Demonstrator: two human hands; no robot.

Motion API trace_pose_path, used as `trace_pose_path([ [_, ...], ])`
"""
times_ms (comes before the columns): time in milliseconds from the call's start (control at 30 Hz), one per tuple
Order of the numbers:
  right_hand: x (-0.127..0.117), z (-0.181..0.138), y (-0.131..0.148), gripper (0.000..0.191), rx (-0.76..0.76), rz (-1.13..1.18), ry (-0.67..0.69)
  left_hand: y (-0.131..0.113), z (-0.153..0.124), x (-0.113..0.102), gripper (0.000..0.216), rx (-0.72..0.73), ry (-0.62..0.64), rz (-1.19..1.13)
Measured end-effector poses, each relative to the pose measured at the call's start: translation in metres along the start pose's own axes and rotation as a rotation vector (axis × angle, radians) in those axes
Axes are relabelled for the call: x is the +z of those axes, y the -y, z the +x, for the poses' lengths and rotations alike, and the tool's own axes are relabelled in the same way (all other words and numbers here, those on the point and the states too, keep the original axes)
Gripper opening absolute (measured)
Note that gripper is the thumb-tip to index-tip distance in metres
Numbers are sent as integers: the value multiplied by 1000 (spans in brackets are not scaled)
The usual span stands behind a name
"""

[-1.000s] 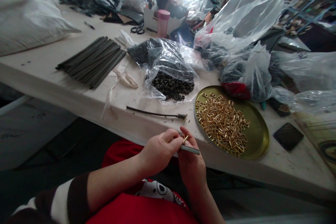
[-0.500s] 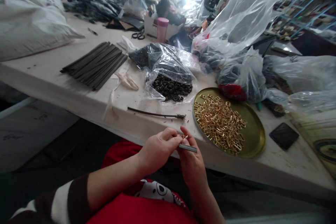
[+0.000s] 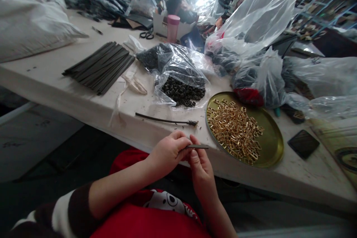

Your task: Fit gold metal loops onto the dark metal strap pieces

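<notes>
My left hand (image 3: 166, 152) and my right hand (image 3: 201, 167) meet just below the table's front edge, both pinched on a thin dark strip (image 3: 198, 147) whose end sticks out to the right. Any small piece between my fingertips is hidden. Right of my hands, on the table, sits a round gold tray (image 3: 272, 145) heaped with several gold metal buckles (image 3: 234, 128). A finished-looking dark strip with a metal end (image 3: 167, 120) lies on the table just beyond my hands.
A bundle of dark strips (image 3: 100, 66) lies at the left, clear bags of small dark parts (image 3: 181, 81) in the middle. Further plastic bags (image 3: 262, 70), a black phone (image 3: 303, 144), a pink cup (image 3: 173, 26), scissors (image 3: 146, 35) and a white sack (image 3: 30, 26) crowd the table.
The gold buckle seen at my fingertips earlier no longer shows. The strip has turned level and my hands have risen slightly towards the table edge.
</notes>
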State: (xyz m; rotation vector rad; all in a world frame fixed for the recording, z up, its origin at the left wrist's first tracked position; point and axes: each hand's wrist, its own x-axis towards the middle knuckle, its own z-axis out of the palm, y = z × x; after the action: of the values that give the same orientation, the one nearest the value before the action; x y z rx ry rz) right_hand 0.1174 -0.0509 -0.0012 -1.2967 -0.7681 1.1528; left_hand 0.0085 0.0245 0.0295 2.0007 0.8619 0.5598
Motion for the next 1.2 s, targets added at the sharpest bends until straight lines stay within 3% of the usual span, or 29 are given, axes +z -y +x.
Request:
trace_pose_path([
  [133,-1,1,0,37,50,82,34,-8,1,-2,17,-50,64,35],
  [300,-6,2,-2,40,139,253,116,-16,3,-3,19,-159,55,-127],
  [467,-9,2,3,39,136,209,98,-16,3,-1,21,-238,44,-315],
  [700,-14,3,0,38,170,226,144,-11,2,-9,19,14,97,143],
  [933,-13,6,4,37,104,26,214,-7,2,-13,19,11,184,324],
  [1200,-10,16,0,21,-37,-248,235,3,7,-10,21,-38,242,426],
])
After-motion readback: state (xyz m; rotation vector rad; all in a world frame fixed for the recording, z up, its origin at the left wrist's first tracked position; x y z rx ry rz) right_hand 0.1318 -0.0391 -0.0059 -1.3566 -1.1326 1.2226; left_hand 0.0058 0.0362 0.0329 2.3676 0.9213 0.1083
